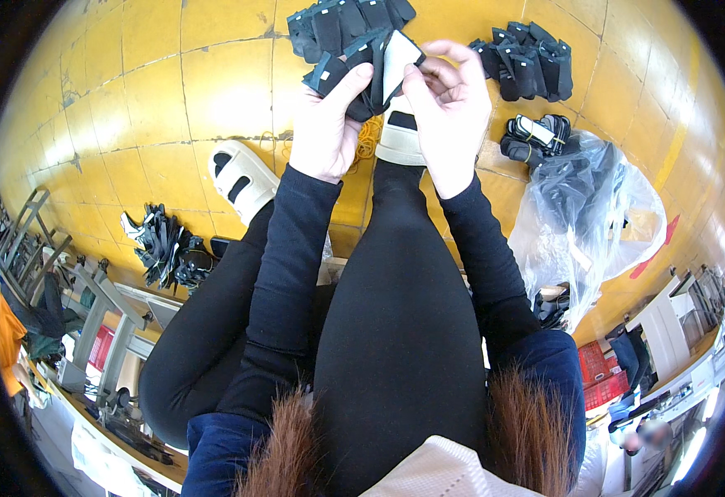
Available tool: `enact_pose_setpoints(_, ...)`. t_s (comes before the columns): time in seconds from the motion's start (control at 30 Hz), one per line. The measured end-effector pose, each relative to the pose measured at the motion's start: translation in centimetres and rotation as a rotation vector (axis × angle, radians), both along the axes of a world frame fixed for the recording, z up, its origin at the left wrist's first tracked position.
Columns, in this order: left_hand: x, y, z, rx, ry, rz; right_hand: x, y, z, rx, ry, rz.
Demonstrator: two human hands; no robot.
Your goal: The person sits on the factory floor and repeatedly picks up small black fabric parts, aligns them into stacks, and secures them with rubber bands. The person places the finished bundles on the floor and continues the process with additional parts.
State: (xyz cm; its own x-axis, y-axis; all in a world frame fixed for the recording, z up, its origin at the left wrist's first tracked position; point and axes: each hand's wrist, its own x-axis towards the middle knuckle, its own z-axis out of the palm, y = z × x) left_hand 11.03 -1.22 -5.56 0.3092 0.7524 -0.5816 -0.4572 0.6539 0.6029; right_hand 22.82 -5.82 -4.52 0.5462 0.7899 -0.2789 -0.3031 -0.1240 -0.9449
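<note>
Left hand (326, 128): closed on a fan of dark fabric pieces (334, 81), thumb laid over the near face; the fingers beneath are largely hidden, so their exact hold cannot be told.
Right hand (454, 112): thumb and forefinger nearly together, pinching the edge of one white-faced piece (399, 62), which stands at the right end of that fan, above the right foot.
Dark stack (329, 29): on the yellow tiled floor (139, 108), just beyond the hands.
Second dark stack (535, 66): to the right, apart from the first.
Banded bundle (536, 132): black and white, beside a clear plastic bag (628, 228).
Yellow cord (367, 142): loose, near the right sandal (399, 145).
Black heap (164, 248): left, beyond the left sandal (255, 189).
</note>
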Motion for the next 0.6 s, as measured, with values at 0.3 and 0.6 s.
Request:
enact_pose_setpoints(0.3, 0.3, -0.1, 0.1, 0.162, 0.061, -0.009, 0.6, 0.4, -0.8, 0.046, -0.391, 0.139)
enact_pose_setpoints(0.6, -0.1, 0.4, 0.1, -0.023, -0.056, 0.017, 3.7, -0.9, -2.8, -0.080, -0.036, -0.044)
